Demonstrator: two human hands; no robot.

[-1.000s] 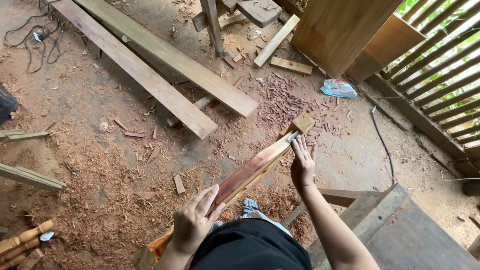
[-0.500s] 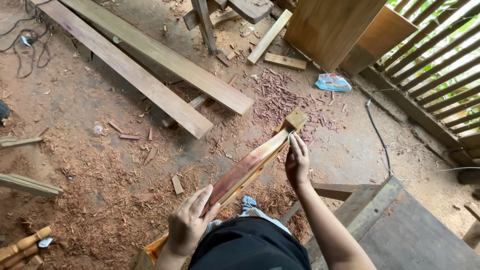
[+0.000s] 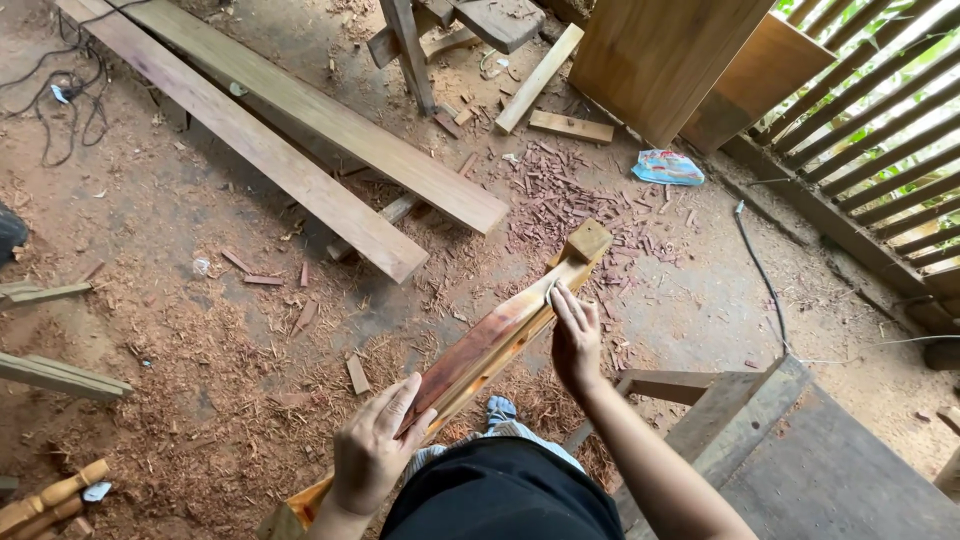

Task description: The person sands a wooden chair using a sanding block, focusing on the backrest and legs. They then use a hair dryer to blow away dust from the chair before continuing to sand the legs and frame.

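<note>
A long reddish carved wooden piece with a square pale block at its far end runs diagonally from bottom left toward the middle. My left hand grips it near its lower end, fingers laid over the top face. Farther up the piece, my right hand presses a small pale scrap, seemingly sandpaper, flat against the wood, just short of the block end.
Two long planks lie across the dirt floor amid shavings and red chips. A wooden bench stands at the right, a cable beside it. Boards lean on the slatted wall. Offcuts lie at the left.
My right hand has slid a little down the piece, away from the block end. The view has shifted slightly; my left hand keeps its grip.
</note>
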